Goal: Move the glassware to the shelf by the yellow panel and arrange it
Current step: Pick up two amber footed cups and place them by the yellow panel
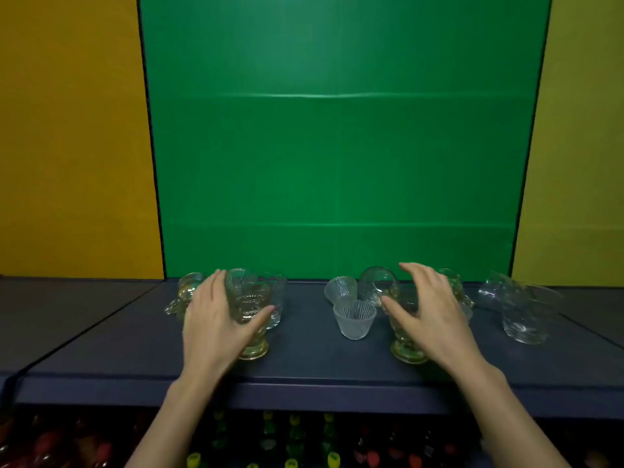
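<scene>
Two hands work at the front edge of a dark blue shelf [304, 369]. The left hand [216, 322] grips the left amber goblet [250, 298], with the thumb curled across its near side and the fingers wrapped round its far side. The goblet's foot rests on the shelf. The right hand [432, 315] is spread, its fingers straight and fanned over the right amber goblet [405, 346], which stands upright. The thumb lies against that goblet's upper left side; whether the palm touches the glass cannot be told.

Between the hands stands a ribbed clear cup [354, 320], just left of the right thumb. Behind it are a small clear cup [340, 289] and a tilted clear glass [375, 284]. A rear amber piece [185, 295] sits behind the left hand, and a clear tumbler [277, 298] is just right of the gripped goblet. A blurred clear glass cluster [520, 309] lies well to the right, below the olive-yellow panel [580, 130]. A green panel [337, 146] backs the shelf, an orange-yellow panel [67, 130] stands to its left, and coloured bottles [293, 434] fill the level below.
</scene>
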{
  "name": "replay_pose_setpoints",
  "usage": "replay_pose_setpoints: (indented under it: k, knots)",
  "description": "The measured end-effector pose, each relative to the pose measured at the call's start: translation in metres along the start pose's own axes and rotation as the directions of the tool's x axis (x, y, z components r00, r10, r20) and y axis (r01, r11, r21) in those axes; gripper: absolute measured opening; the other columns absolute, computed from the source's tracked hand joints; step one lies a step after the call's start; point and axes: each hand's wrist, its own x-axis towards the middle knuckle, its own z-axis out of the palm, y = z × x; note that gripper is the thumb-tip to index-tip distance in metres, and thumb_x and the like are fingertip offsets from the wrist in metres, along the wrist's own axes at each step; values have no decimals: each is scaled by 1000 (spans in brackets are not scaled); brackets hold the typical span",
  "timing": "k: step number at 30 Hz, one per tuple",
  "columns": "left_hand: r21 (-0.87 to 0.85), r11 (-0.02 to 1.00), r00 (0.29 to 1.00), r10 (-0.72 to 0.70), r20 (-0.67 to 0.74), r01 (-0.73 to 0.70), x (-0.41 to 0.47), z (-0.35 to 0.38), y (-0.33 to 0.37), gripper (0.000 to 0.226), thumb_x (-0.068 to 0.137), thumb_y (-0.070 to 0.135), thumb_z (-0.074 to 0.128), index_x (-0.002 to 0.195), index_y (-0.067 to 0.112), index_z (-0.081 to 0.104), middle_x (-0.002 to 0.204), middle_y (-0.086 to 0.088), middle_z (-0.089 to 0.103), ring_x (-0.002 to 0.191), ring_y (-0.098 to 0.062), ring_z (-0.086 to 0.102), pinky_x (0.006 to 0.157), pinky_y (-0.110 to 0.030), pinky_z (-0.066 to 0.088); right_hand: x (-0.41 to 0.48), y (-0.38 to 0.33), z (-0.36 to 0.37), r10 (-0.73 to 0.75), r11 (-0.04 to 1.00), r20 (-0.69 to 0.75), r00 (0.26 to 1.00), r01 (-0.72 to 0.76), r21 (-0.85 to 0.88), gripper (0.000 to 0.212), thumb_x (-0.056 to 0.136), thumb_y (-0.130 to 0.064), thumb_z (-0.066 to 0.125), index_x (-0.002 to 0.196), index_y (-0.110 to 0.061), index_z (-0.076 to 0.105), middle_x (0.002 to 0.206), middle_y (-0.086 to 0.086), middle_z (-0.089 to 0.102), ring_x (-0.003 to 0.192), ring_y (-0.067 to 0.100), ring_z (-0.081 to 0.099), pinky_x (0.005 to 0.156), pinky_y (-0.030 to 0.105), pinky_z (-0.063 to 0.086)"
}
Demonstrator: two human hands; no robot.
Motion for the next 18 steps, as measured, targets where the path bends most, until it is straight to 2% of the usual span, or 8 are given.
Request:
replay_pose_setpoints:
  k: [3, 8, 10, 13, 15, 18]
  knots:
    - [-73, 994, 996, -84, -34, 81, 4, 8, -8, 105, 58, 78, 53, 135, 8, 35, 136, -14, 47, 128, -29, 41, 101, -47, 39, 5, 13, 5, 67, 998, -54, 996, -66, 25, 73, 80, -50, 59, 138, -14, 33, 142, 3, 38, 132, 19, 30, 106, 35, 27]
    - [-236, 954, 982, -184, 34, 187, 7, 15, -16, 100, 43, 77, 64, 125, 24, 43, 128, 0, 55, 112, -23, 52, 90, -44, 44, 1, 24, 16, 145, 987, -44, 988, -142, 74, 86, 73, -52, 64, 141, -15, 26, 146, 3, 33, 134, 20, 31, 105, 38, 30]
    - [-302, 933, 981, -190, 43, 194, 8, 16, -18, 93, 39, 75, 67, 116, 27, 48, 118, 2, 59, 101, -19, 55, 87, -41, 46, -1, 26, 20, 180, 978, -62, 982, -171, 122, 90, 70, -50, 69, 141, -16, 26, 144, 5, 36, 131, 23, 36, 103, 38, 33]
    - [-371, 904, 977, -196, 83, 213, 12, 16, -20, 83, 34, 71, 71, 103, 27, 55, 104, 2, 63, 94, -20, 58, 86, -44, 50, -3, 26, 26, 256, 951, -73, 964, -238, 196, 94, 65, -47, 74, 140, -16, 26, 142, 8, 42, 127, 27, 43, 100, 38, 36]
    - [-408, 885, 975, -195, 109, 223, 14, 14, -20, 79, 32, 68, 73, 97, 25, 58, 97, 3, 64, 88, -17, 59, 80, -38, 51, -5, 25, 30, 322, 923, -69, 944, -297, 245, 98, 63, -45, 77, 140, -15, 25, 140, 11, 46, 125, 31, 45, 100, 41, 36]
    - [-449, 865, 974, -184, 135, 226, 18, 12, -21, 75, 32, 61, 76, 94, 21, 60, 90, 4, 63, 81, -8, 57, 70, -27, 45, -4, 23, 32, 419, 879, -51, 907, -391, 274, 98, 60, -46, 79, 138, -12, 30, 126, 12, 58, 118, 32, 51, 98, 42, 38]
